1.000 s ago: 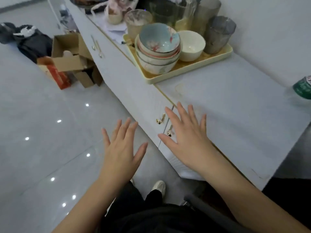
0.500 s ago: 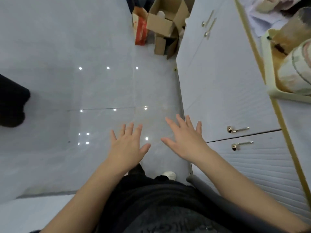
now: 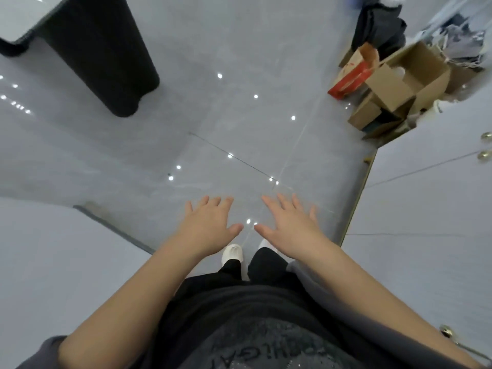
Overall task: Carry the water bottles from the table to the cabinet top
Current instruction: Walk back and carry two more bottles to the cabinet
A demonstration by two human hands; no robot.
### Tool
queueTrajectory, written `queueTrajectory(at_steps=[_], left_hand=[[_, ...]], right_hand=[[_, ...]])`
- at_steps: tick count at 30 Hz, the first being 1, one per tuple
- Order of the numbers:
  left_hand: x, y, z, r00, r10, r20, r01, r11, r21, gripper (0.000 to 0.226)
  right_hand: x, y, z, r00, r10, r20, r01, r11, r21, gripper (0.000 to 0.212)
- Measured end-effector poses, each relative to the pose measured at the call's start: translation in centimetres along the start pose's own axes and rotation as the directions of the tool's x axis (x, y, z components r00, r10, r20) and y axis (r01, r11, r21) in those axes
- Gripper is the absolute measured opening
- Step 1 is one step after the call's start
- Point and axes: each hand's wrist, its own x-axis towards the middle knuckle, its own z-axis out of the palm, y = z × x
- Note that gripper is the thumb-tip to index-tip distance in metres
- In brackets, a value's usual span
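Note:
Both my hands hover palm down over the grey floor, fingers spread and holding nothing. My left hand (image 3: 210, 222) is at the lower middle, and my right hand (image 3: 290, 225) is beside it, close to the white cabinet front (image 3: 426, 222) on the right. No water bottle shows in this view. The cabinet top is out of frame. A corner of a pale table top (image 3: 18, 17) shows at the upper left, above its black base (image 3: 106, 54).
Cardboard boxes (image 3: 399, 86) and a red-and-brown paper bag (image 3: 351, 73) lie on the floor at the upper right, against the cabinet. A dark bundle (image 3: 378, 27) sits behind them. A pale surface (image 3: 53, 275) fills the lower left. Glossy grey tiles stretch ahead.
The view has swung left, away from the cabinet top with its tray of bowls and the bottle, toward the open floor and the table's base. Both hands stay spread and hold nothing.

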Motion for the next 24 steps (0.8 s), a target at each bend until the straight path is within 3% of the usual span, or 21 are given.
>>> queueTrajectory(at_steps=[6,12,24], left_hand=[[1.0,-4.2,-1.5,0.985,-0.169,-0.026,0.163,0.975,-0.148,0.069],[3.6,-7.5,-4.5,0.928,-0.367,-0.064,0.329,0.887,-0.325,0.071],[8.6,-14.4,-11.2,0.813,-0.582,-0.015,0.489,0.697,-0.525,0.071]], right_hand=[[5.9,-4.7,-3.2,0.987,-0.152,0.052,0.158,0.976,-0.15,0.069],[12.7,-9.5,-7.5,0.945,-0.286,0.161,0.321,0.905,-0.278,0.07],[23.3,-20.4,-15.2,0.851,-0.417,0.32,0.525,0.709,-0.471,0.07]])
